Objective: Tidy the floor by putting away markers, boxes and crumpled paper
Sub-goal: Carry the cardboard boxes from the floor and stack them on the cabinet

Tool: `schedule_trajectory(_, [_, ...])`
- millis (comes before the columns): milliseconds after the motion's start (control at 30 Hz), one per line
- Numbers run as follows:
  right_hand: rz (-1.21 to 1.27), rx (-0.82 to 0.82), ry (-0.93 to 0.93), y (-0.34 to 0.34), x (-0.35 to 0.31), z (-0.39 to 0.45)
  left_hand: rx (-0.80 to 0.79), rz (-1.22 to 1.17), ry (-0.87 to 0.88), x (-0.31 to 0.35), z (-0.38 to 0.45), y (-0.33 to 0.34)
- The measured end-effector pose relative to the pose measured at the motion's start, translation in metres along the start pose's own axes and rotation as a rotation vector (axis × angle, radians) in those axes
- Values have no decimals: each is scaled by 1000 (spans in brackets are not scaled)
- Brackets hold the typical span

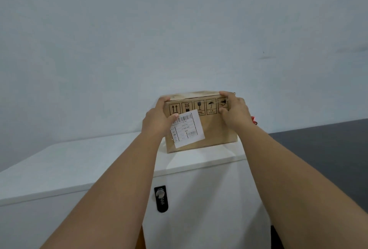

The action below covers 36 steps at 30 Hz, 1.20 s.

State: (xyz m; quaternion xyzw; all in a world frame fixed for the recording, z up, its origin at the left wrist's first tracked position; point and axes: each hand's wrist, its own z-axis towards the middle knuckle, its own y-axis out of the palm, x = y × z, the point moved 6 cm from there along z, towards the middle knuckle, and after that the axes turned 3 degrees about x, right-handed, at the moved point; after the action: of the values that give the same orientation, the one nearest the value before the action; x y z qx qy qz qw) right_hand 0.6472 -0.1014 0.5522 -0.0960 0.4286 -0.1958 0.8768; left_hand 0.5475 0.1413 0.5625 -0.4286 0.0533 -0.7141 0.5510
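I see both bare arms stretched forward from the bottom of the view toward a brown cardboard box (211,127) that sits on the flat white top of a cabinet (83,165), at the far right corner of that top and close against the pale wall (179,29) behind it. The box stands upright, its near face turned to me, its lower edge resting on the cabinet top near the right edge.

The left hand (157,118) clasps the box's upper left corner: fingers curl over the top edge, and the thumb presses flat on the near face, its tip overlapping the upper corner of a white shipping label (188,129). The right hand (235,109) clasps the upper right corner likewise, fingers hooked over the top, thumb against the near face. So both hands are closed on the box, gripping it between them.

The label is stuck on crooked, with barcodes and small print I cannot read. Above it runs a row of black handling symbols (199,106); the right hand covers part of the last one.

On the cabinet's white front, below the top's lip, sits a black combination lock (161,199) with a round silver knob. Something small and red (253,120) peeks out behind the right wrist; I cannot tell what it is. A dark floor (328,149) lies to the right of the cabinet
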Motion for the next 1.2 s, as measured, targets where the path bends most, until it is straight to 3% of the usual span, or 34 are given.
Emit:
schedule_trajectory(333, [-2, 8, 4, 9, 6, 14, 23, 11, 23, -2, 11, 9])
schedule_trajectory(500, [-104, 11, 71, 3, -3, 8, -161, 166, 40, 4, 15, 2])
schedule_trajectory(567, [-167, 32, 129, 3, -19, 1, -109, 150, 31, 4, 20, -32])
schedule_trajectory(667, [-233, 104, 30, 16, -54, -20, -44, 190, 46, -6, 7, -80])
schedule_trajectory(867, [-138, -31, -195, 80, -146, -81, -83, 635, 113, -75, -54, -184])
schedule_trajectory(1033, [-73, -175, -379, 139, -225, -151, -72, 826, -90, -156, -133, -311])
schedule_trajectory(1200, [116, -484, -525, 245, -325, -294, 15, 720, -570, -254, -306, -490])
